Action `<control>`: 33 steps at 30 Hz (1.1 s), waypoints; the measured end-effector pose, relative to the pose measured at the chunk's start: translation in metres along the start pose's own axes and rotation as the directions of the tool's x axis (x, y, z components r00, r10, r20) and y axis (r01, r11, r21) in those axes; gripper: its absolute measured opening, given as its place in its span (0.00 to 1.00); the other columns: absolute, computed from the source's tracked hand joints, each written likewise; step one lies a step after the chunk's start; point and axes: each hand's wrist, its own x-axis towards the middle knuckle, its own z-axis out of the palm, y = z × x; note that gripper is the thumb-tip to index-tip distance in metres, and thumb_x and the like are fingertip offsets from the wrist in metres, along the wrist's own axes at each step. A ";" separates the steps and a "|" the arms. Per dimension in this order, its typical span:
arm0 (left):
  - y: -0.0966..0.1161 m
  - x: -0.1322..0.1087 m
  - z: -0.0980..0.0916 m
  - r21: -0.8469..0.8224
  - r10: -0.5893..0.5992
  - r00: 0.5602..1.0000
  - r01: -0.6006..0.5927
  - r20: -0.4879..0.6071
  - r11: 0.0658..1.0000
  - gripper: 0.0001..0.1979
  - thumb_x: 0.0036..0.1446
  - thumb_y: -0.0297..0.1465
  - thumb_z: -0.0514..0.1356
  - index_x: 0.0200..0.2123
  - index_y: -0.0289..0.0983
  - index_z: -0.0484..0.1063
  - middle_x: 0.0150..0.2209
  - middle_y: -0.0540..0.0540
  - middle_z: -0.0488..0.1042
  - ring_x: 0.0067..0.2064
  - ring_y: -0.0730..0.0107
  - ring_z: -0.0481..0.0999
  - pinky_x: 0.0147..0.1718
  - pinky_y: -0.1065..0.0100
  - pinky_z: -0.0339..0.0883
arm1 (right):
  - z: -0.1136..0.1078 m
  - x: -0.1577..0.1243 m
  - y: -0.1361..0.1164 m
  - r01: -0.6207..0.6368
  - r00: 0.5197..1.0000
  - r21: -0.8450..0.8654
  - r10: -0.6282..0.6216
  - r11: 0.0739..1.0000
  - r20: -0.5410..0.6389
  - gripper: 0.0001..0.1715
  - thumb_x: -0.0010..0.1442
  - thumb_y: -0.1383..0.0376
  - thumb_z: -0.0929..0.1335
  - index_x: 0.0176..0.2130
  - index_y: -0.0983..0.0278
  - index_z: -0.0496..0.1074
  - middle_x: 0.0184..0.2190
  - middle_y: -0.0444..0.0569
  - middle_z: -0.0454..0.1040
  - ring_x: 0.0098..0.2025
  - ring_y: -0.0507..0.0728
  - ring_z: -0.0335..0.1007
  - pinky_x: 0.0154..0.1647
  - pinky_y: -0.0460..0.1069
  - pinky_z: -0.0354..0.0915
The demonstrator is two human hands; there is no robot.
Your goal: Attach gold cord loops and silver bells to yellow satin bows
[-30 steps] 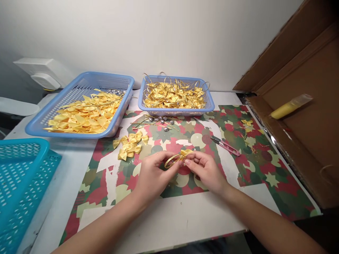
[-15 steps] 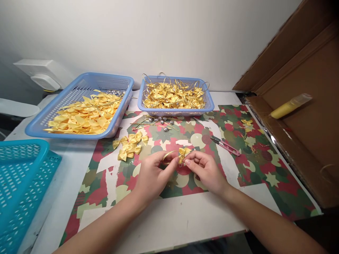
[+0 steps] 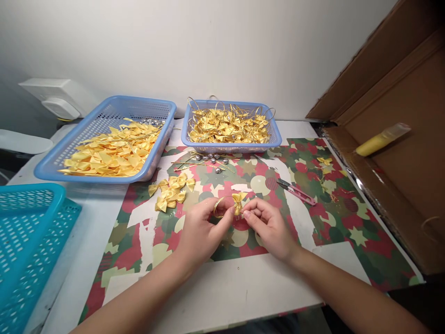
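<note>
My left hand (image 3: 201, 229) and my right hand (image 3: 269, 225) meet over the patterned paper, both pinched on a small yellow ribbon bow with a gold cord loop (image 3: 231, 204). The loop stands up between my fingertips, the bow at its right end. A few loose yellow bows (image 3: 171, 189) lie just beyond my left hand. Gold cords and small silver bells (image 3: 210, 160) lie farther back.
A blue basket (image 3: 104, 116) of plain yellow bows stands back left, a smaller blue basket (image 3: 274, 137) of bows with gold loops at back centre. Pink thread snips (image 3: 297, 191) lie right of my hands. A teal basket (image 3: 31, 222) sits left, an open cardboard box (image 3: 392, 153) right.
The gold loop has turned from lying flat to standing upright between my fingers. Both hands stayed in nearly the same place.
</note>
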 end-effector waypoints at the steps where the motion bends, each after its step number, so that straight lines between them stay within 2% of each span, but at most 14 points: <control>1: 0.000 0.000 0.000 0.012 0.012 1.000 -0.012 -0.007 1.000 0.08 0.59 0.32 0.59 0.29 0.37 0.72 0.25 0.50 0.72 0.27 0.73 0.68 0.27 0.71 0.62 | 0.000 -0.001 0.001 0.009 1.000 -0.020 -0.009 1.000 -0.002 0.13 0.63 0.56 0.65 0.32 0.63 0.67 0.18 0.38 0.58 0.22 0.49 0.52 0.23 0.45 0.52; 6: 0.001 0.000 0.000 0.017 0.027 1.000 -0.027 -0.005 0.999 0.06 0.57 0.31 0.61 0.28 0.37 0.72 0.25 0.50 0.73 0.27 0.72 0.68 0.26 0.71 0.62 | 0.002 -0.003 0.003 0.069 0.997 -0.116 -0.071 0.991 -0.009 0.11 0.65 0.60 0.63 0.33 0.63 0.66 0.19 0.38 0.57 0.21 0.49 0.50 0.22 0.45 0.48; 12: 0.003 0.002 0.001 -0.068 -0.044 0.999 0.047 0.032 0.997 0.09 0.58 0.34 0.60 0.27 0.36 0.71 0.26 0.49 0.74 0.27 0.72 0.70 0.27 0.71 0.64 | 0.003 -0.003 0.005 0.120 0.992 -0.202 -0.123 0.972 0.000 0.10 0.66 0.62 0.62 0.33 0.63 0.66 0.19 0.39 0.60 0.21 0.49 0.53 0.23 0.46 0.50; 18: 0.002 0.005 0.002 -0.072 -0.102 0.993 0.106 0.052 0.992 0.12 0.57 0.34 0.59 0.24 0.36 0.68 0.23 0.50 0.70 0.26 0.73 0.67 0.25 0.71 0.61 | 0.004 -0.003 0.005 0.198 0.979 -0.283 -0.202 0.939 0.014 0.09 0.65 0.66 0.62 0.32 0.63 0.65 0.18 0.38 0.58 0.20 0.48 0.50 0.21 0.45 0.48; 26: 0.000 0.004 0.001 -0.120 -0.161 0.983 0.170 0.083 0.978 0.11 0.58 0.34 0.58 0.26 0.35 0.70 0.26 0.48 0.73 0.28 0.71 0.69 0.26 0.71 0.61 | 0.003 -0.004 0.005 0.225 0.972 -0.294 -0.237 0.929 -0.003 0.08 0.64 0.67 0.62 0.32 0.63 0.65 0.18 0.37 0.58 0.19 0.47 0.51 0.21 0.44 0.48; 29: 0.000 0.004 0.001 -0.115 -0.155 0.985 0.163 0.076 0.980 0.11 0.59 0.35 0.58 0.27 0.35 0.71 0.26 0.48 0.73 0.27 0.72 0.69 0.25 0.71 0.61 | 0.004 -0.004 0.005 0.229 0.970 -0.283 -0.243 0.931 -0.015 0.07 0.64 0.67 0.62 0.32 0.63 0.66 0.18 0.37 0.60 0.19 0.47 0.52 0.20 0.44 0.49; 33: -0.001 0.002 0.001 -0.058 -0.092 0.994 0.095 0.058 0.994 0.11 0.60 0.34 0.57 0.27 0.36 0.72 0.26 0.49 0.74 0.27 0.72 0.69 0.26 0.71 0.61 | 0.005 -0.004 0.003 0.239 0.967 -0.262 -0.253 0.935 -0.021 0.08 0.64 0.68 0.62 0.32 0.64 0.66 0.18 0.38 0.61 0.19 0.47 0.53 0.20 0.43 0.50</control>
